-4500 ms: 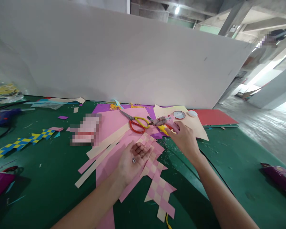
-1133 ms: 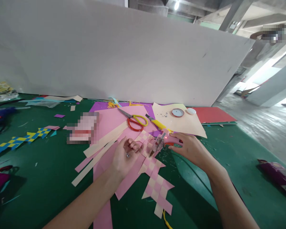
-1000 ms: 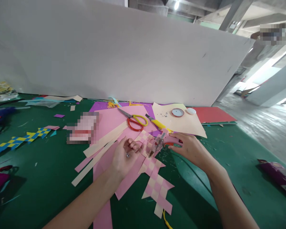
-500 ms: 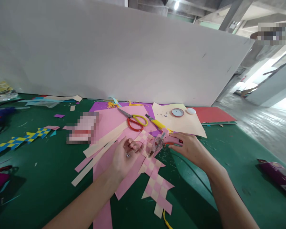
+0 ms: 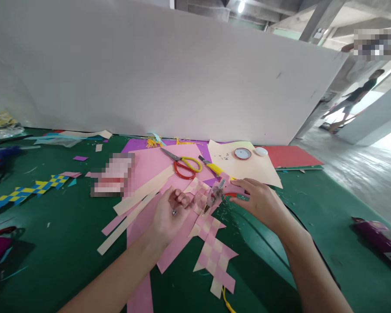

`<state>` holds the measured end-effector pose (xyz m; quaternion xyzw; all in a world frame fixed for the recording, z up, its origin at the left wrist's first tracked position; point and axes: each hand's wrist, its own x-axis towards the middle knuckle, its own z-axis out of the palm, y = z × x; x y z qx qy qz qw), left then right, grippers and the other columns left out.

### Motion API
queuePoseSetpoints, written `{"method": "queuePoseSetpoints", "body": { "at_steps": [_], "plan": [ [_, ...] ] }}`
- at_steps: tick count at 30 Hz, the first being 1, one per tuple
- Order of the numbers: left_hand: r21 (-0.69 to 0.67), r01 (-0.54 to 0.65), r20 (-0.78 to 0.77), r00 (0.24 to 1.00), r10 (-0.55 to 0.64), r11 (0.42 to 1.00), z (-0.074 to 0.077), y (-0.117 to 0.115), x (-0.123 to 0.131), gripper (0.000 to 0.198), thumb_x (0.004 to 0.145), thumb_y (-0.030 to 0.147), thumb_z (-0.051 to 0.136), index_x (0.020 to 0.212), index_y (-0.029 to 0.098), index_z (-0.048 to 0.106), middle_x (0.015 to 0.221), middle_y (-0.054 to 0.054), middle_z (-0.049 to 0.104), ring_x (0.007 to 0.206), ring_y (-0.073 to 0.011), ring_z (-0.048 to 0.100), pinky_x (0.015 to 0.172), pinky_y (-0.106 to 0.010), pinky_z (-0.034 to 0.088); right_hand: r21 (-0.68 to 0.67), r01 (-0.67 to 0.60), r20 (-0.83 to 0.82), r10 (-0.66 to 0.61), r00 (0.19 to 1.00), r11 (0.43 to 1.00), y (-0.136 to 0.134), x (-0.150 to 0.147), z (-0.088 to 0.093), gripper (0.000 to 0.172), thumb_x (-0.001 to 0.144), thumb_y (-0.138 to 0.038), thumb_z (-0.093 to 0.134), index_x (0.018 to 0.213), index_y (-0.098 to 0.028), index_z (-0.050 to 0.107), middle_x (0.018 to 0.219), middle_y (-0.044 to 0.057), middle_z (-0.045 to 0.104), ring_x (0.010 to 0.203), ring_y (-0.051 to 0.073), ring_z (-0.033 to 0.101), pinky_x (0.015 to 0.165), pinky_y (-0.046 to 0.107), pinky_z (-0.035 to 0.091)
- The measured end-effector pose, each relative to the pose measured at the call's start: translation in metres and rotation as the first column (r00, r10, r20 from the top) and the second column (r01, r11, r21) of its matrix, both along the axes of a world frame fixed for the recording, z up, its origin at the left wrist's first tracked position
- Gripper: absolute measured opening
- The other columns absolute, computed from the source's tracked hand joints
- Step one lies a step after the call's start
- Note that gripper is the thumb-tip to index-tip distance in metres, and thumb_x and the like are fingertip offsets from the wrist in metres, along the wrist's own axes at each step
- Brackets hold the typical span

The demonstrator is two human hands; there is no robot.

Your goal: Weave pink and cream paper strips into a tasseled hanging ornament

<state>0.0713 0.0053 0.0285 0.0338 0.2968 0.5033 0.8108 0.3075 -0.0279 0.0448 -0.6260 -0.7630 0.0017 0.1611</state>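
My left hand [image 5: 172, 213] is palm up with its fingers curled, and a small shiny bead [image 5: 174, 212] lies in the palm. My right hand [image 5: 259, 200] is wrapped round the handle of a pink glue gun [image 5: 230, 187]. The gun's clear front end and nozzle point down at a woven pink and cream paper strip [image 5: 211, 252], just right of my left fingertips. A yellow cord [image 5: 227, 302] hangs from the strip's near end. Pink paper [image 5: 143, 230] lies under my left hand.
Scissors [image 5: 184, 167] and a yellow cutter [image 5: 215, 168] lie behind my hands. A round lid [image 5: 243, 153] sits on cream paper [image 5: 260, 169]. At the left is a blue-yellow woven strip [image 5: 35, 190]; a purple glue gun [image 5: 378, 239] is at the right. A person [image 5: 360, 93] is far off.
The glue gun has shifted very slightly while my left hand stays almost still. A dark cord now shows beside my right forearm. A person has come into view at the far right.
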Motion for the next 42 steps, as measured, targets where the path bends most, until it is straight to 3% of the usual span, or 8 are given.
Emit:
{"method": "queuePoseSetpoints", "body": {
  "at_steps": [5, 9, 15, 24, 34, 42],
  "plan": [
    [-0.014, -0.006, -0.028, 1.000, 0.005, 1.000, 0.002, 0.000, 0.000, 0.033, 0.089, 0.009, 0.039, 0.057, 0.017, 0.036, 0.059, 0.002, 0.035, 0.050, -0.0095, 0.037, 0.053, -0.023, 0.044, 0.010, 0.004, -0.011, -0.004, 1.000, 1.000, 0.000, -0.001, 0.000, 0.040, 0.082, -0.040, 0.059, 0.116, -0.020, 0.061, 0.111, 0.009, 0.065, 0.098, 0.026, 0.063, 0.076, 0.039, 0.053],
    [-0.063, 0.003, 0.012, 1.000, -0.002, 0.998, 0.003, 0.001, 0.000, 0.030, 0.090, 0.010, 0.039, 0.060, 0.017, 0.039, 0.061, 0.001, 0.037, 0.051, -0.0095, 0.039, 0.051, -0.022, 0.043, 0.034, 0.097, -0.091, -0.094, 0.991, 0.995, 0.000, 0.000, 0.004, 0.045, 0.079, -0.045, 0.060, 0.117, -0.020, 0.060, 0.111, 0.009, 0.066, 0.096, 0.025, 0.063, 0.075, 0.036, 0.052],
    [-0.054, -0.002, 0.019, 1.000, 0.003, 0.999, 0.000, 0.002, -0.001, 0.032, 0.089, 0.009, 0.040, 0.058, 0.016, 0.038, 0.060, 0.001, 0.038, 0.052, -0.0098, 0.039, 0.050, -0.022, 0.042, 0.003, 0.207, -0.221, -0.201, 0.954, 0.978, -0.004, 0.010, 0.016, 0.043, 0.077, -0.053, 0.059, 0.102, -0.018, 0.066, 0.080, 0.005, 0.068, 0.066, 0.017, 0.059, 0.057, 0.026, 0.045],
    [-0.025, 0.008, 0.061, 0.998, -0.007, 1.000, -0.005, 0.003, 0.000, 0.034, 0.089, 0.011, 0.039, 0.055, 0.016, 0.038, 0.057, 0.001, 0.037, 0.052, -0.0100, 0.038, 0.055, -0.023, 0.045, -0.259, 0.018, -0.214, -0.076, 0.974, 0.966, -0.008, 0.015, 0.017, 0.034, 0.070, -0.042, 0.068, 0.095, -0.019, 0.067, 0.082, 0.003, 0.068, 0.068, 0.017, 0.057, 0.057, 0.025, 0.042],
    [0.053, 0.052, 0.053, 0.997, -0.054, 0.997, -0.009, 0.003, -0.002, 0.029, 0.085, 0.009, 0.044, 0.056, 0.016, 0.043, 0.059, 0.001, 0.040, 0.055, -0.0101, 0.041, 0.070, -0.029, 0.049, -0.301, -0.036, -0.181, -0.020, 0.983, 0.953, -0.014, 0.009, 0.016, 0.035, 0.072, -0.038, 0.066, 0.104, -0.025, 0.063, 0.099, 0.003, 0.068, 0.083, 0.021, 0.061, 0.068, 0.029, 0.045],
    [0.072, 0.064, 0.016, 0.998, -0.065, 0.995, -0.009, 0.003, -0.002, 0.031, 0.085, 0.008, 0.043, 0.055, 0.016, 0.042, 0.057, 0.001, 0.040, 0.054, -0.0102, 0.041, 0.073, -0.031, 0.050, -0.304, -0.060, -0.190, 0.001, 0.982, 0.951, -0.013, 0.006, 0.014, 0.034, 0.074, -0.034, 0.064, 0.107, -0.026, 0.063, 0.105, 0.002, 0.067, 0.089, 0.021, 0.062, 0.073, 0.030, 0.046]
  ]
}}
